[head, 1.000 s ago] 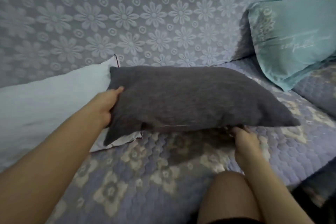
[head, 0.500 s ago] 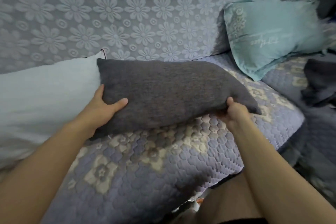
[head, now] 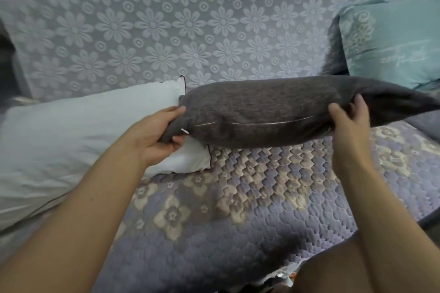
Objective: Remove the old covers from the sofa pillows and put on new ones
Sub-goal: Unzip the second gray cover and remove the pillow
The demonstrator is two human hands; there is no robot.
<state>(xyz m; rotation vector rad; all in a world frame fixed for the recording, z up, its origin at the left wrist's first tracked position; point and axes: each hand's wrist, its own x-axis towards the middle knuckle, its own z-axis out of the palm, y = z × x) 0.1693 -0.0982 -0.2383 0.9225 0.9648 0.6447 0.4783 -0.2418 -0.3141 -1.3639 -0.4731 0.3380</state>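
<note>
A grey covered pillow (head: 262, 107) is held edge-up above the sofa seat, its zipper line facing me. My left hand (head: 157, 133) grips its left corner, close to the zipper pull. My right hand (head: 350, 116) holds the right part, thumb in front and fingers over the top edge. A bare white pillow insert (head: 83, 135) lies on the seat at the left, partly under my left hand.
A teal pillow (head: 395, 43) leans at the right of the sofa back (head: 166, 31), which wears a flower-patterned cover. The quilted seat cover (head: 238, 209) stretches below the grey pillow. My knee shows at the bottom right, and a dark cloth (head: 426, 126) lies at the right edge.
The grey pillow has been turned so that its zipper edge faces me. Both hands shifted their hold: the left to the corner by the zipper pull, the right up over the top edge.
</note>
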